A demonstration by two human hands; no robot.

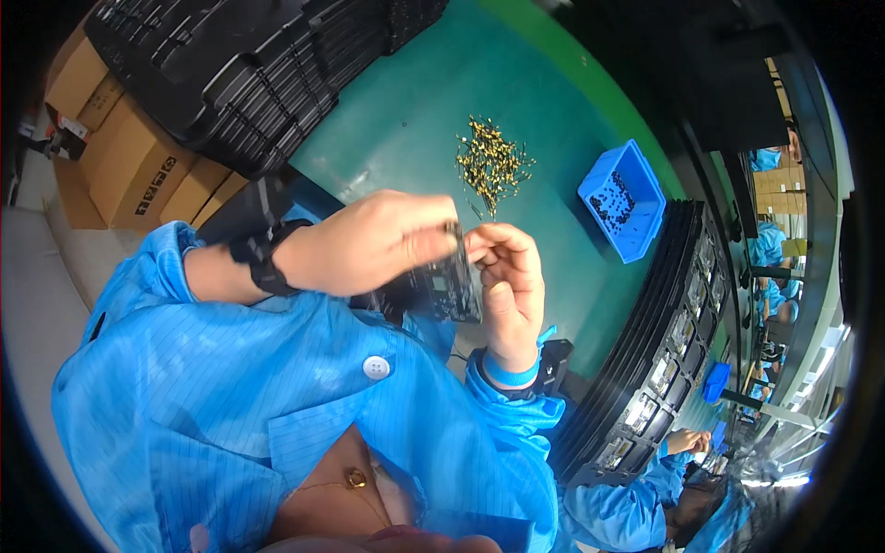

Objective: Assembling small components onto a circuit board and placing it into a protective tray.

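My left hand (373, 241), with a black wrist strap, is closed around the upper part of a dark circuit board (444, 288) held upright in front of my chest. My right hand (512, 300) is at the board's right edge, thumb and fingers bent together in a pinch. What sits between those fingertips is too small and blurred to name. Just beyond both hands, a loose pile of small yellow-and-black parts with thin leads (491, 166) lies on the green table mat (396, 120).
A blue plastic bin (638, 241) holding small black pieces stands right of the pile. Stacked black trays (659, 359) line the right side, some holding boards. More black trays (249, 92) and cardboard boxes (138, 175) are at the left. A co-worker in blue (618, 511) sits at lower right.
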